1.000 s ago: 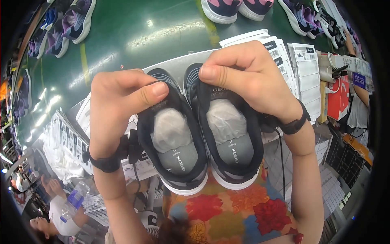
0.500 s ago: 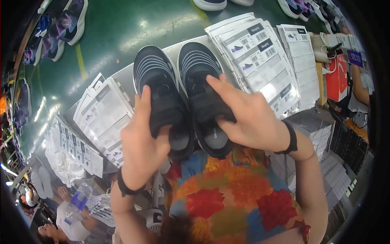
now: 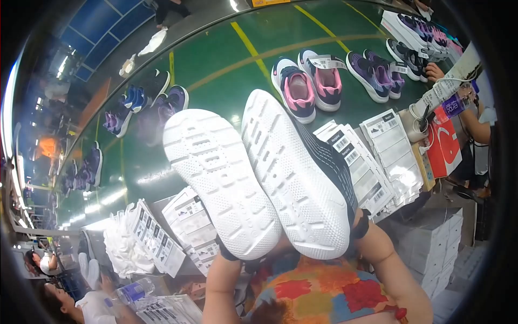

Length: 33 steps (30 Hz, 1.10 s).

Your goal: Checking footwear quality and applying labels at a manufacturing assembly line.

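Two black sneakers are raised in front of me with their white soles turned up toward my eyes. The left sneaker (image 3: 221, 183) hides my left hand; only its black wristband and my left forearm (image 3: 222, 283) show below the heel. My right hand is mostly behind the right sneaker (image 3: 297, 183), with a sliver of it (image 3: 358, 217) visible beside the heel. That shoe tilts, so its dark upper with pale dashed lines shows along the right side. The soles lie side by side. My fingers are out of sight, but both shoes are held up by my hands.
Stacks of printed label sheets (image 3: 402, 159) lie along the green table's (image 3: 216, 62) near edge. On it stand pink-lined sneakers (image 3: 298, 89) and purple ones (image 3: 372, 75). At left are crumpled white paper (image 3: 127, 243) and a bottle (image 3: 132, 291); a co-worker's arm (image 3: 475, 119) is at right.
The shoes have been lifted and turned over, from uppers showing to white soles showing. My hands have gone behind them. The view now takes in more of the green table and its shoes.
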{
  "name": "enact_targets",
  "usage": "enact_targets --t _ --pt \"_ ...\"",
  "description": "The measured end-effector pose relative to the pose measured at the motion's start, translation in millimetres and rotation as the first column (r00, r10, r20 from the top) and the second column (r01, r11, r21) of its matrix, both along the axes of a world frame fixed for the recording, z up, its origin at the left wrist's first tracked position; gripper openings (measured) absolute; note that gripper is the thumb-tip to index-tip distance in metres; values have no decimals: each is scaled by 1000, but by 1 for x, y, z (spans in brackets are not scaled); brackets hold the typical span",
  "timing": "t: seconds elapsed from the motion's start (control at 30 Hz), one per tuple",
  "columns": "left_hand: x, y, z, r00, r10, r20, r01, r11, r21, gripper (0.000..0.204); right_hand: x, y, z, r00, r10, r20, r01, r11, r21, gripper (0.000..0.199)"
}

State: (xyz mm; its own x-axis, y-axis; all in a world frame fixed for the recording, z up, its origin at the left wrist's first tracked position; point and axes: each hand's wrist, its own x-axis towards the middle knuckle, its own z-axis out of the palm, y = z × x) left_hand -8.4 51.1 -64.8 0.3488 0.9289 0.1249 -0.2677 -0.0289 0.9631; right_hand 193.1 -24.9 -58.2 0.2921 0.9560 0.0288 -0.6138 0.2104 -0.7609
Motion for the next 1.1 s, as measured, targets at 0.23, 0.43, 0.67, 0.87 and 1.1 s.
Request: enact_targets --t 0.23,0.43,0.67,0.87,1.1 --pt "-23 20 -64 977 -148 155 182 955 -234 59 30 9 -42 981 -40 -188 57 995 87 58" --pt "44 182 -74 798 215 -563 -37 950 310 47 59 144 -62 581 -61 812 252 962 -108 49" --pt "54 176 -73 529 469 -707 143 772 619 67 62 26 -3 411 -12 912 -1 1000 13 37" --pt "138 38 18 806 74 -588 421 627 655 33 180 -47 -42 -33 166 986 739 668 -88 30" --pt "228 -34 -33 704 -305 -641 696 474 540 28 195 -31 -83 -244 416 876 791 608 -69 19"
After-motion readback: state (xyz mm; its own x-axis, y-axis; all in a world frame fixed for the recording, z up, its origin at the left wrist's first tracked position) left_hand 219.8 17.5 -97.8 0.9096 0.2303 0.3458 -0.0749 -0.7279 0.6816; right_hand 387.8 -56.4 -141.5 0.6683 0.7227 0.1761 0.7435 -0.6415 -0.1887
